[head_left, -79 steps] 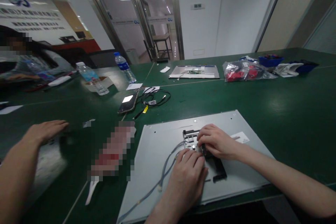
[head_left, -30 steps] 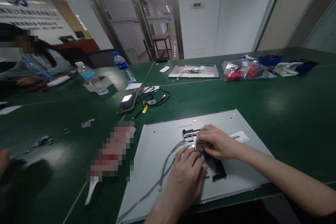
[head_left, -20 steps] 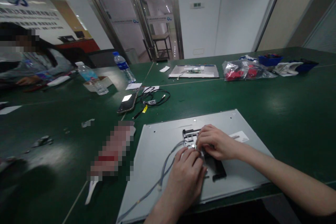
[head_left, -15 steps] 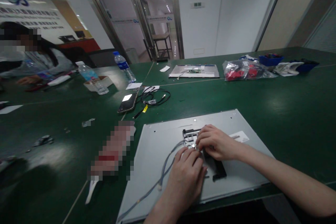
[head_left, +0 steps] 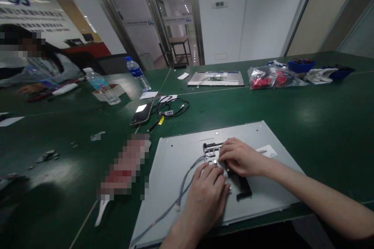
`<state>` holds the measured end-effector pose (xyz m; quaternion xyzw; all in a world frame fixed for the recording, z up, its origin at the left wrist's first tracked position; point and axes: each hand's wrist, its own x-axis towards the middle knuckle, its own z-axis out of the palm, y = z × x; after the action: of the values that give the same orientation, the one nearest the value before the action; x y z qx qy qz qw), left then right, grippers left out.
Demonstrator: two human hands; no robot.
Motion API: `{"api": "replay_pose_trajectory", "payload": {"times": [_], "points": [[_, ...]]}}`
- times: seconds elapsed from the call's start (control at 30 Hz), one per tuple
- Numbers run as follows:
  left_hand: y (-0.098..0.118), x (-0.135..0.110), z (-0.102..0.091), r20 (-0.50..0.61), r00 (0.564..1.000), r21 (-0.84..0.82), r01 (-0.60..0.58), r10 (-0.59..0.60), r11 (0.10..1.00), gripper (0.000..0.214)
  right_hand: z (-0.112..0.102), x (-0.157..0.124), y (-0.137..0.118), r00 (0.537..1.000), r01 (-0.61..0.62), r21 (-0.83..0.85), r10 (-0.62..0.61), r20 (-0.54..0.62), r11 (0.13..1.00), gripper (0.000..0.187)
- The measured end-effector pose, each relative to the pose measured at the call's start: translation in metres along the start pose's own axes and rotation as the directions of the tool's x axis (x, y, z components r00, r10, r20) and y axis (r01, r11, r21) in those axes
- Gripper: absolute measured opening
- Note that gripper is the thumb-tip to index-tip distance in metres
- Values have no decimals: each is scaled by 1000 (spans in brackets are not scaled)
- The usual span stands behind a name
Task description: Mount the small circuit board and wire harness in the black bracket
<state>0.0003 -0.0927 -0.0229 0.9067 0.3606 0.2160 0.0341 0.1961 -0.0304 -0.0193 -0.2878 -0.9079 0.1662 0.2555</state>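
A flat pale-grey metal panel (head_left: pixel 166 163), like the back of a display, lies in front of me. Near its middle sits a black plastic bracket (head_left: pixel 243 186) with cut-outs and metal parts, partly covered by my hands. Grey cables (head_left: pixel 187 181) run from the bracket's left side down to the panel's near left corner. My left hand (head_left: pixel 208 190) rests over the bracket's near left side, fingers curled and pressed together; what lies under its fingertips is hidden. With bent fingers, my right hand (head_left: pixel 238 157) grips the bracket's upper right part. A white label (head_left: pixel 267 151) shows behind my right wrist.
A pixelated reddish item (head_left: pixel 125 165) lies left of the panel. Beyond are a phone (head_left: pixel 142 113), a coiled black cable (head_left: pixel 175 111), water bottles (head_left: pixel 138 74), a second panel (head_left: pixel 198 79) and a plastic bag (head_left: pixel 276 78). Someone sits at the far left.
Both hands stay at the bracket with almost no movement; the right fingers shift very slightly. The panel and cables have not moved.
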Motion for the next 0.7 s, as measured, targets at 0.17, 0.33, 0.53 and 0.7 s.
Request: {"api": "replay_pose_trajectory", "payload": {"times": [0.17,0.33,0.53,0.7], "points": [[-1,0,1,-5,1000,-6,-2,2,1000,10,0,0,0,1000,-12,-31,12,5,999,27],[0,0,0,9,1000,-11,4,-4,1000,9,-1,0,-1,999,-20,-36,21,29,999,27],[1,1,-2,48,999,-23,15,-14,1000,10,-1,0,-2,999,-28,-34,29,34,999,24],[2,2,-3,107,994,-42,7,-2,999,9,-3,0,-4,999,-28,-38,30,38,999,21]]}}
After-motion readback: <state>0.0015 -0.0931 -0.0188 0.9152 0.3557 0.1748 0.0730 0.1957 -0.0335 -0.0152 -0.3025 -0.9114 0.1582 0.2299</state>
